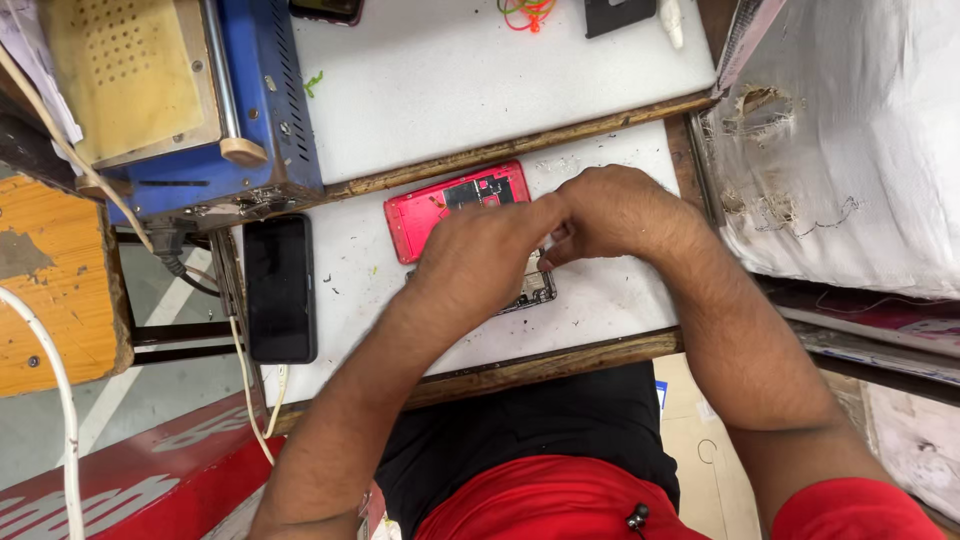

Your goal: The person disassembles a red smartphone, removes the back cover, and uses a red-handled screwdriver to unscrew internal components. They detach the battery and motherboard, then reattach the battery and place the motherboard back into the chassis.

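My left hand [478,255] and right hand [608,212] are covering most of the opened phone [532,290], so I am seeing only one corner. Whatever my fingertips are pinching is staying too small to tell. The top edge is cutting off a dark phone [326,9] and some coloured wires [526,12].

White worktop [620,300], wood-edged; orange stool [55,290] left; grey floor [150,390].

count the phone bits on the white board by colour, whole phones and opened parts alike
Red opened phone shell: 1
Black phone lying face up: 1
Dark opened phone body, under the left hand and right hand: 1
Total: 3
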`<control>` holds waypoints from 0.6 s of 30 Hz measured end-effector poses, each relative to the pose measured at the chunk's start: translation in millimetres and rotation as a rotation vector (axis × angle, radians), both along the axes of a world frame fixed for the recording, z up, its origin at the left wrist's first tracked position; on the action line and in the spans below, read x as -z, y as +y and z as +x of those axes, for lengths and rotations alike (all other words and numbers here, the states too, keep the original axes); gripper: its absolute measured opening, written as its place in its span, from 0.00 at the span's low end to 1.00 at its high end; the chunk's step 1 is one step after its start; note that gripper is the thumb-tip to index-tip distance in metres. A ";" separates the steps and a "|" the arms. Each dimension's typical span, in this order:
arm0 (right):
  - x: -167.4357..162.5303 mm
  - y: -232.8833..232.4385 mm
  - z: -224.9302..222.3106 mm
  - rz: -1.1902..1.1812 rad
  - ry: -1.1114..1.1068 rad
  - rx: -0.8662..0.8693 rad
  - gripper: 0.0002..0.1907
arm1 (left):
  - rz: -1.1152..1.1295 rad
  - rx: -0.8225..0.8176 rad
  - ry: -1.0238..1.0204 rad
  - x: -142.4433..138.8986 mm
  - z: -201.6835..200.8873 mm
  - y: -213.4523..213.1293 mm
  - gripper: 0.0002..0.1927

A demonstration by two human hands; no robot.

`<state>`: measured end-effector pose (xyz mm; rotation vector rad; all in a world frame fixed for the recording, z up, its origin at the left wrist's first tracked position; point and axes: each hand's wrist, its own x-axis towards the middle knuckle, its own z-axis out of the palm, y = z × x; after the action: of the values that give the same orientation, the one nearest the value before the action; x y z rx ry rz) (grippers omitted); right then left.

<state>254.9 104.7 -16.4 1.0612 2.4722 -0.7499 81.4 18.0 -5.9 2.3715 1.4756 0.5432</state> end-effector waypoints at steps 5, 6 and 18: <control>5.7 6.8 6.2 -0.051 0.090 0.005 0.17 | 0.098 -0.021 -0.191 -3.0 1.6 -2.4 0.16; 6.8 7.6 8.3 -0.045 0.144 0.004 0.18 | 0.156 0.052 -0.279 -3.0 2.3 -2.8 0.19; 13.4 12.1 10.4 -0.020 0.047 -0.004 0.18 | 0.005 -0.142 0.101 -1.5 5.3 2.8 0.15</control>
<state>265.3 116.8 -29.8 1.0423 2.5002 -0.8053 86.6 20.8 -4.4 2.3415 1.6990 0.4658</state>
